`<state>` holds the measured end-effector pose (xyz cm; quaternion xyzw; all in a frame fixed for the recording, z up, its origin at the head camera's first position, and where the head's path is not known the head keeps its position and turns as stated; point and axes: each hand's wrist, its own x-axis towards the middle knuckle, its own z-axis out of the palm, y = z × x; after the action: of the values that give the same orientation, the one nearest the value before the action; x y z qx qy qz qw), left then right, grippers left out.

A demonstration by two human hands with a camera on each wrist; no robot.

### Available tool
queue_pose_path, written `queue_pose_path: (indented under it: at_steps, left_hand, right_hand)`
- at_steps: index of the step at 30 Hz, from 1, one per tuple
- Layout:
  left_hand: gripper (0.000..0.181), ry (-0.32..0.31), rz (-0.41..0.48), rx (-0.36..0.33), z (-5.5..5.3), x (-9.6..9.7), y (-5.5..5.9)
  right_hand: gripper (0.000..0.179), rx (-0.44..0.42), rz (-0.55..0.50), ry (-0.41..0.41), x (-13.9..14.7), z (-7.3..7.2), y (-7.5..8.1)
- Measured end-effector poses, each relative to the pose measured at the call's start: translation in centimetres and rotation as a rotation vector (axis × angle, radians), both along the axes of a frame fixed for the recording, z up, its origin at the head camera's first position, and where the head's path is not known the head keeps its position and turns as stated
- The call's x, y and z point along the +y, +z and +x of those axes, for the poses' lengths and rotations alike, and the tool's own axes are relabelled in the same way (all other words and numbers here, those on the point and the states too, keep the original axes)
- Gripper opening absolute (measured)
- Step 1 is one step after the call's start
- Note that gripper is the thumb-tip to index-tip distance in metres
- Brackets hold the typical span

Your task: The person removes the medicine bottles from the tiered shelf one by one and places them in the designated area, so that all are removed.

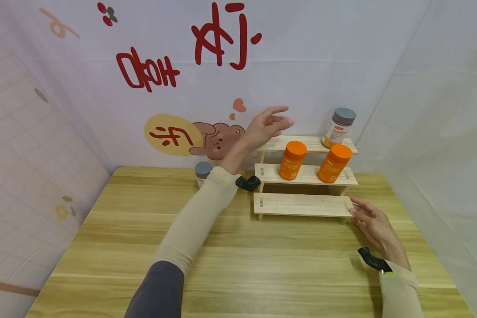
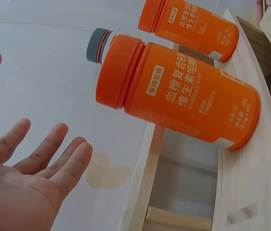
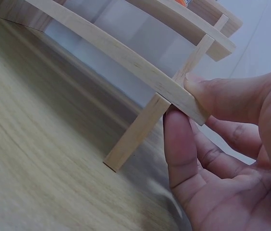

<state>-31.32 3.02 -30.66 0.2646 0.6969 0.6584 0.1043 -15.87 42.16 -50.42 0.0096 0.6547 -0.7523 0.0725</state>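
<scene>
A three-step wooden rack (image 1: 298,205) stands toward the back of the table. My right hand (image 1: 375,225) pinches the right end of its lowest step; in the right wrist view the thumb (image 3: 217,98) lies on top and a finger presses from below. My left hand (image 1: 264,128), holding nothing, hovers by the left end of the top step with its fingers loosely spread. Two orange bottles, one on the left (image 1: 292,161) and one on the right (image 1: 335,164), occupy the middle step. On the top step's right side is a grey-lidded bottle (image 1: 339,128).
Another grey-lidded bottle (image 1: 203,172) stands on the table (image 1: 262,265) left of the rack, partly hidden by my left forearm. Behind the rack hangs a white printed backdrop (image 1: 302,66), and a white side wall (image 1: 441,154) rises along the right.
</scene>
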Motion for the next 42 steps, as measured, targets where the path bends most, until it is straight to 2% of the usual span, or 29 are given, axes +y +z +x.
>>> queue_pose_path:
  at_steps: [8,20,29,39,42]
  left_hand:
    - [0.063,0.003,-0.037,-0.008,-0.8,2.0,0.6]
    - [0.066,-0.017,-0.099,-0.059,-1.9,5.2,1.4]
    - [0.069,-0.04,-0.174,-0.064,-2.2,7.1,2.1]
    - [0.066,-0.01,-0.218,-0.162,-3.0,9.6,2.9]
    - [0.064,-0.012,-0.253,-0.166,-3.2,10.5,3.0]
  right_hand:
    - [0.053,0.011,0.008,-0.001,0.0,-0.1,-0.2]
    - [0.053,0.017,-0.012,0.013,0.2,0.0,-0.4]
    - [0.056,-0.004,0.01,0.008,0.2,0.0,-0.3]
    - [0.054,0.001,0.026,0.009,0.2,-0.1,-0.3]
    - [0.055,-0.005,0.027,0.005,0.2,-0.1,-0.3]
